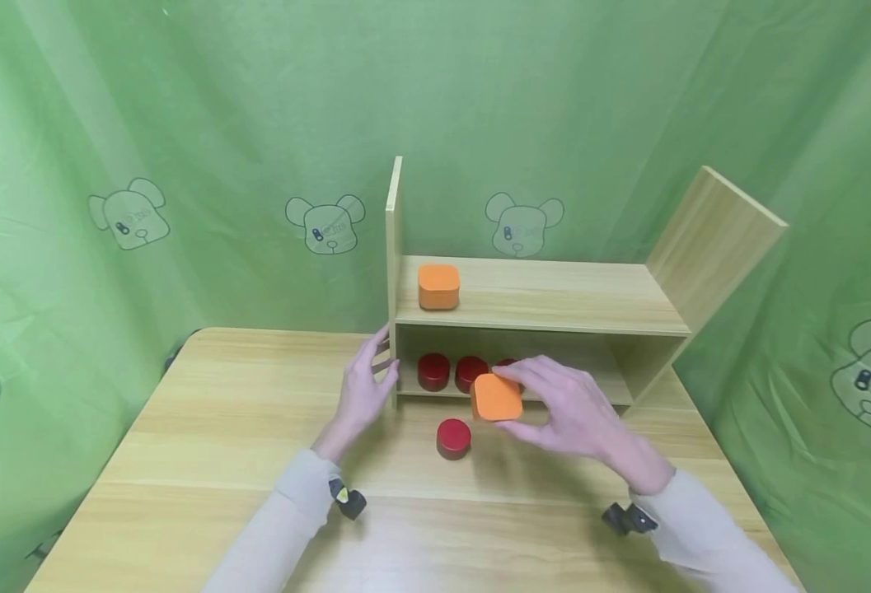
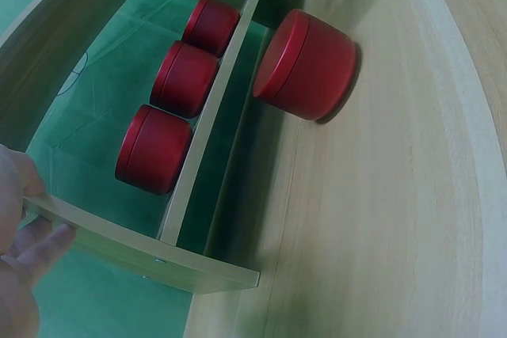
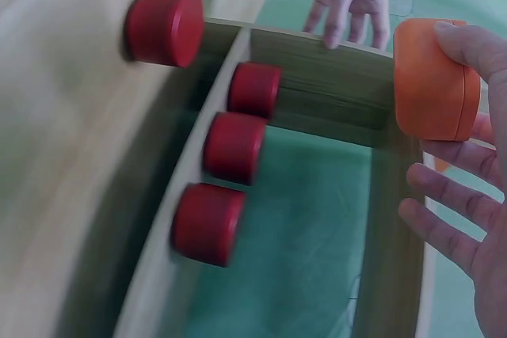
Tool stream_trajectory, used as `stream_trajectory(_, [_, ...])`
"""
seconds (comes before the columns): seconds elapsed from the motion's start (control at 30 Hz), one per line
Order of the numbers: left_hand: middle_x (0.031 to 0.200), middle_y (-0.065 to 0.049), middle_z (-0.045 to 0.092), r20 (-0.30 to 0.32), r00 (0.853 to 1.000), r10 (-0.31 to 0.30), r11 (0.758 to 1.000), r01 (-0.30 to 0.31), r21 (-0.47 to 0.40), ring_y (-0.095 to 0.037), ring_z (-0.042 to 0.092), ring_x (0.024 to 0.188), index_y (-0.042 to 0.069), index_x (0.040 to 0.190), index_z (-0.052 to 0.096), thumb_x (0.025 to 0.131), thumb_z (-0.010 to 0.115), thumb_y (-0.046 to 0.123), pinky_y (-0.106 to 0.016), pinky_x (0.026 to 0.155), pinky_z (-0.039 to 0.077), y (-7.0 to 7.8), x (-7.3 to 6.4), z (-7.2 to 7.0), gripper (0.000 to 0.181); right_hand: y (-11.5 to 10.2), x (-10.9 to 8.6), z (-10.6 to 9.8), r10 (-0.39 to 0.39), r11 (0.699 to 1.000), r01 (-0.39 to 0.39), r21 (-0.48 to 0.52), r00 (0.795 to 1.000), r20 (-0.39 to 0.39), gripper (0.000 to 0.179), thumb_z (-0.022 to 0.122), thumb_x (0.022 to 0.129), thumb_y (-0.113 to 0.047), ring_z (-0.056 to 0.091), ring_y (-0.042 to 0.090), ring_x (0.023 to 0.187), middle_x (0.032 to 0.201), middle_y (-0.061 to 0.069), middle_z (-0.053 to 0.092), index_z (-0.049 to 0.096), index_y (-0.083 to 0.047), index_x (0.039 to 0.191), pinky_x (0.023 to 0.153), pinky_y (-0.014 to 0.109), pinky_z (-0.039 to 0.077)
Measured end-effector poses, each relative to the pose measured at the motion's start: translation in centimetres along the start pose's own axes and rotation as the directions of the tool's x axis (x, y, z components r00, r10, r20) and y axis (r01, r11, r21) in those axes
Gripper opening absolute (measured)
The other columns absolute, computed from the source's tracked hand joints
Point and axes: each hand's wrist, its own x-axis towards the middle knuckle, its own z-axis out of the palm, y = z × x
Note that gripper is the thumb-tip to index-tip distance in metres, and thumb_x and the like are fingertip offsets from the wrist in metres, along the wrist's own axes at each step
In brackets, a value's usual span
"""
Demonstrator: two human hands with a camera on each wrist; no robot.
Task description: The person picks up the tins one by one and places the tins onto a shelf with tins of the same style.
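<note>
My right hand (image 1: 572, 412) pinches an orange square tin (image 1: 498, 399) with rounded corners between thumb and fingers, in front of the lower level of a wooden shelf (image 1: 546, 292). In the right wrist view the raised tin (image 3: 432, 81) shows a lid seam along one side. My left hand (image 1: 361, 395) grips the shelf's left side panel (image 1: 394, 239), thumb on one side and fingers on the other. A second orange tin (image 1: 438, 288) sits on the upper board at the left. Three round red tins (image 2: 184, 78) stand in a row on the lower level.
One more round red tin (image 1: 453, 439) stands on the wooden table (image 1: 205, 445), just before the shelf. The shelf's right side panel (image 1: 717, 239) leans outward at the top. A green curtain (image 1: 257, 107) hangs behind and at both sides.
</note>
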Motion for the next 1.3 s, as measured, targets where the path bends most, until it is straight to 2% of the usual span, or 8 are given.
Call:
stream_trajectory(0.3, [0.153, -0.023, 0.055, 0.018, 0.999, -0.034, 0.999, 0.034, 0.002, -0.042, 0.065, 0.13, 0.008, 0.16, 0.041, 0.096, 0.064, -0.007, -0.047, 0.101, 0.066, -0.1, -0.1, -0.1, 0.07, 0.2, 2.3, -1.9, -0.013, 0.999, 0.014, -0.052, 1.0, 0.006, 0.065, 0.087, 0.081, -0.047, 0.073, 0.02, 0.094, 0.114, 0.005, 0.078, 0.071, -0.008, 0.13, 0.064, 0.032, 0.066])
stream_trajectory(0.5, [0.15, -0.024, 0.057, 0.013, 0.999, -0.031, 1.0, 0.031, 0.002, -0.042, 0.065, 0.129, 0.008, 0.16, 0.042, 0.096, 0.064, -0.006, -0.047, 0.102, 0.066, 0.0, 0.0, -0.1, 0.069, 1.0, 3.7, -2.9, -0.02, 0.997, 0.02, -0.072, 1.0, 0.0, 0.065, 0.082, 0.086, -0.052, 0.076, 0.025, 0.098, 0.118, 0.008, 0.079, 0.07, -0.009, 0.133, 0.071, 0.04, 0.069])
stream_trajectory(0.7, [0.15, -0.024, 0.057, 0.01, 1.0, -0.014, 1.0, 0.014, 0.005, -0.042, 0.065, 0.13, 0.006, 0.159, 0.042, 0.096, 0.064, -0.007, -0.046, 0.102, 0.066, -0.2, 0.0, 0.0, 0.068, 1.8, 5.0, -3.7, -0.001, 0.994, 0.002, -0.106, 1.0, 0.006, 0.07, 0.065, 0.094, -0.067, 0.075, 0.028, 0.099, 0.115, 0.011, 0.079, 0.069, -0.009, 0.134, 0.07, 0.04, 0.068])
stream_trajectory(0.9, [0.151, -0.025, 0.056, 0.004, 1.0, -0.013, 1.0, 0.013, -0.002, -0.043, 0.065, 0.13, 0.006, 0.158, 0.043, 0.096, 0.065, -0.008, -0.05, 0.102, 0.066, -0.1, 0.0, -0.1, 0.068, 2.6, 6.5, -3.9, 0.024, 0.996, -0.022, -0.088, 0.999, 0.024, 0.069, 0.085, 0.082, -0.047, 0.073, 0.027, 0.102, 0.118, 0.011, 0.077, 0.068, -0.008, 0.136, 0.075, 0.042, 0.068])
stream_trajectory(1.1, [0.152, -0.025, 0.055, 0.0, 1.0, -0.007, 1.0, 0.007, 0.006, -0.043, 0.065, 0.13, 0.006, 0.158, 0.043, 0.095, 0.065, -0.008, -0.048, 0.101, 0.066, -0.2, 0.0, 0.0, 0.068, 3.9, 7.8, -3.8, 0.001, 0.998, -0.001, -0.064, 1.0, 0.0, 0.068, 0.088, 0.079, -0.037, 0.072, 0.03, 0.103, 0.118, 0.014, 0.077, 0.068, -0.004, 0.135, 0.077, 0.045, 0.068])
stream_trajectory(1.3, [0.152, -0.025, 0.055, -0.001, 1.0, -0.003, 1.0, 0.003, 0.007, -0.043, 0.065, 0.129, 0.005, 0.158, 0.043, 0.095, 0.065, -0.009, -0.048, 0.1, 0.067, -0.2, 0.0, 0.0, 0.068, 5.0, 8.8, -3.7, 0.018, 0.996, -0.018, -0.083, 1.0, 0.008, 0.069, 0.089, 0.078, -0.037, 0.073, 0.033, 0.109, 0.122, 0.015, 0.077, 0.068, -0.005, 0.135, 0.085, 0.05, 0.068])
